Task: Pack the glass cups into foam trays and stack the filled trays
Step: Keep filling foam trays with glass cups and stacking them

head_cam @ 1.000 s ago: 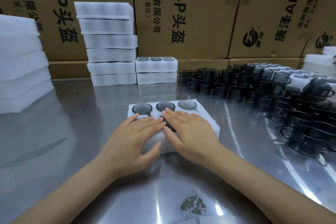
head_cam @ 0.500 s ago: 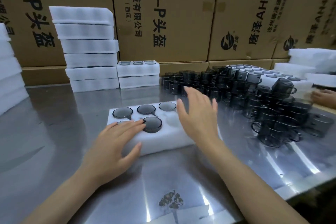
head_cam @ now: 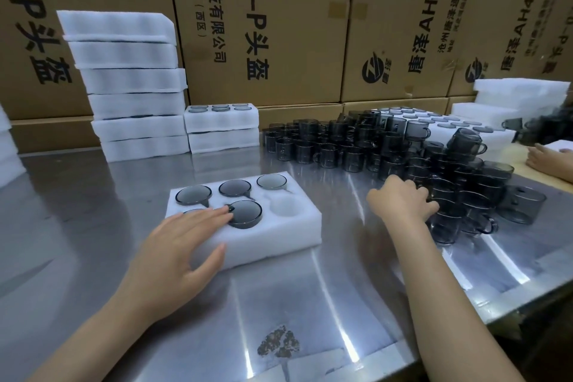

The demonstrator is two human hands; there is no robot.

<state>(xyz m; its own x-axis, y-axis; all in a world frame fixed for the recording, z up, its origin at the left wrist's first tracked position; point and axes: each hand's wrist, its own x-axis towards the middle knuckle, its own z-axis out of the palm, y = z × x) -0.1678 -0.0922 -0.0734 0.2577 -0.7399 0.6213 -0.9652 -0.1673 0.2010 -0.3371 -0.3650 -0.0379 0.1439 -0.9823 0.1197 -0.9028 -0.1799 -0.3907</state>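
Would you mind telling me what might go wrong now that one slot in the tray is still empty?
1. The right hand reaches into the heap of glass cups, which lie stacked on one another; pulling one out may topple others.
2. The front middle cup stands proud of the foam tray; stacking a tray on it may crack it.
3. The left hand presses one end only, so the tray may slide on the steel table.
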